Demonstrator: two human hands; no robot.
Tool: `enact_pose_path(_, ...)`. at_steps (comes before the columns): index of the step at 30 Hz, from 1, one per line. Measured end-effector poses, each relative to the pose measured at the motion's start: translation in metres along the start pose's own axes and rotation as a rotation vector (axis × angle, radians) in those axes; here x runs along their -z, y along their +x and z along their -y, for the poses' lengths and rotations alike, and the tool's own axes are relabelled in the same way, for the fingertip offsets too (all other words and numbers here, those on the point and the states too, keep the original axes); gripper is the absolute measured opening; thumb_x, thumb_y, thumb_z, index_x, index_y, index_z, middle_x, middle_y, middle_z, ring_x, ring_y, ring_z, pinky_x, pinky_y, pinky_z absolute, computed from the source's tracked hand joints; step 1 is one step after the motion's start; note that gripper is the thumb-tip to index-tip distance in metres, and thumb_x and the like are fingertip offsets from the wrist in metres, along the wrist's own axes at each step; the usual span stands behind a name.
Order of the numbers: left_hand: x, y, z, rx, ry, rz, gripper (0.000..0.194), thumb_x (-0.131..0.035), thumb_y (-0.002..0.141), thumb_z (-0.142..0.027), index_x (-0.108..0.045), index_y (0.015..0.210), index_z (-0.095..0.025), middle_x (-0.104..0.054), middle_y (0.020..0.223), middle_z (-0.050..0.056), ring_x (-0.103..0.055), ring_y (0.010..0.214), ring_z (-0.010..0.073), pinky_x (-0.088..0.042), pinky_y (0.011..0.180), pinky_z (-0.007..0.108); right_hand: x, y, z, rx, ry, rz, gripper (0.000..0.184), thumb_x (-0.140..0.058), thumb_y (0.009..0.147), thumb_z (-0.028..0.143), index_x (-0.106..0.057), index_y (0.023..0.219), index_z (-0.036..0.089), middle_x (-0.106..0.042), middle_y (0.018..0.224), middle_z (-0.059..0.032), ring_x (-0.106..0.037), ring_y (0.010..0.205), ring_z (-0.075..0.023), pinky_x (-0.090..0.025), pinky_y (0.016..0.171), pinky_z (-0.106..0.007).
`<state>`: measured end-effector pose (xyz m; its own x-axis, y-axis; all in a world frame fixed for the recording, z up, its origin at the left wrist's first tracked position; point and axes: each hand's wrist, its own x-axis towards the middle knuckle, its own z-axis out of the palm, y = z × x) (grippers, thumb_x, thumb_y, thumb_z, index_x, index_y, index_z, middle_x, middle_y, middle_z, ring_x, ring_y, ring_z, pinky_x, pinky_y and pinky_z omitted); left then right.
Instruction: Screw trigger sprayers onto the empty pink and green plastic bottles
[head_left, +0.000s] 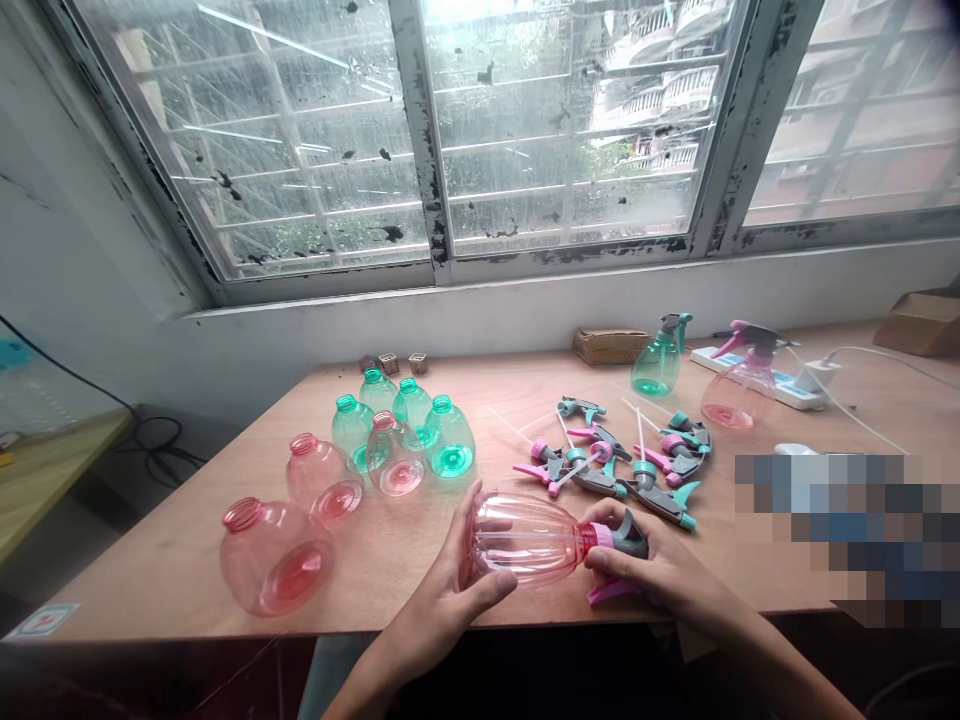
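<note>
A clear pink spray bottle [529, 540] lies on its side between my two hands, above the front edge of the table. My left hand [461, 575] is wrapped round the bottle's base end. On its neck sits a grey and pink spray head [606, 540], gripped at the collar by the fingers of my right hand [645, 560]. The pink trigger [619, 592] hangs below that hand. Three open pink bottles, one of them a front pink bottle [276, 555], stand to the left beside several open green bottles [452, 440]. Beyond my right hand lies a pile of loose spray heads [600, 475].
A green spray bottle [657, 362] and a pink spray bottle [739, 390], both with heads on, stand at the back right. Near them are a white power strip [795, 390] with cables and a cardboard box [919, 322]. Small wooden cubes [418, 364] sit by the wall.
</note>
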<state>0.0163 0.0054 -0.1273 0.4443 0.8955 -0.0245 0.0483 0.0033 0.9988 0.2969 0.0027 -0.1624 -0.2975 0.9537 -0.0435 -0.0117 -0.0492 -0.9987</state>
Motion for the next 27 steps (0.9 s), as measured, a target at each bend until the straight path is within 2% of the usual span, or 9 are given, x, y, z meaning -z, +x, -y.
enact_pose_path(3, 0.0, 0.0, 0.001, -0.002, -0.002, 0.0, 0.104, -0.076, 0.087, -0.051, -0.014, 0.166, -0.029, -0.037, 0.163, 0.015, -0.038, 0.148, 0.0371, -0.038, 0.119, 0.051, -0.001, 0.0, 0.002, 0.001, 0.004, 0.005, 0.04, -0.082, 0.085, 0.05, -0.061, 0.104, 0.021, -0.067, 0.086, 0.0003, -0.066, 0.08, -0.0214, -0.062, 0.076, -0.036)
enact_pose_path(9, 0.001, 0.0, 0.004, -0.01, -0.024, 0.017, 0.102, -0.079, 0.087, -0.045, -0.015, 0.166, -0.035, -0.022, 0.172, 0.01, -0.043, 0.147, 0.0355, -0.032, 0.123, 0.051, -0.001, -0.001, 0.006, -0.012, 0.042, 0.011, 0.041, -0.081, 0.086, 0.05, -0.059, 0.106, 0.022, -0.07, 0.08, 0.0007, -0.071, 0.075, -0.0221, -0.061, 0.073, -0.036)
enact_pose_path(15, 0.002, 0.0, 0.008, -0.042, -0.034, 0.049, 0.106, -0.081, 0.086, -0.039, -0.01, 0.166, -0.036, -0.016, 0.175, 0.009, -0.019, 0.16, 0.0321, -0.021, 0.129, 0.047, -0.003, -0.002, 0.005, -0.034, 0.115, -0.012, 0.044, -0.084, 0.084, 0.05, -0.059, 0.107, 0.022, -0.072, 0.076, 0.0013, -0.071, 0.073, -0.0209, -0.062, 0.071, -0.034)
enact_pose_path(20, 0.003, 0.0, 0.015, -0.076, -0.059, 0.056, 0.107, -0.081, 0.087, -0.034, -0.008, 0.165, -0.04, -0.015, 0.175, 0.009, -0.018, 0.16, 0.034, -0.021, 0.128, 0.05, -0.005, -0.002, 0.005, -0.014, 0.102, -0.034, 0.044, -0.083, 0.083, 0.052, -0.06, 0.106, 0.021, -0.073, 0.074, 0.0001, -0.071, 0.072, -0.0219, -0.061, 0.069, -0.034)
enact_pose_path(24, 0.003, 0.002, 0.016, -0.079, -0.05, 0.062, 0.108, -0.082, 0.086, -0.031, -0.009, 0.165, -0.04, -0.016, 0.174, 0.01, -0.026, 0.157, 0.0349, -0.022, 0.128, 0.051, -0.005, -0.003, 0.003, -0.025, 0.085, -0.053, 0.045, -0.083, 0.083, 0.053, -0.061, 0.105, 0.021, -0.073, 0.076, 0.0002, -0.071, 0.074, -0.0216, -0.06, 0.07, -0.033)
enact_pose_path(27, 0.003, 0.002, 0.016, -0.066, -0.056, 0.061, 0.114, -0.085, 0.083, -0.03, -0.007, 0.166, -0.038, -0.014, 0.175, 0.01, -0.021, 0.159, 0.0339, -0.019, 0.129, 0.051, -0.003, -0.003, 0.002, -0.031, 0.08, -0.062, 0.045, -0.084, 0.082, 0.053, -0.062, 0.105, 0.021, -0.073, 0.077, 0.0003, -0.071, 0.073, -0.0216, -0.061, 0.071, -0.035)
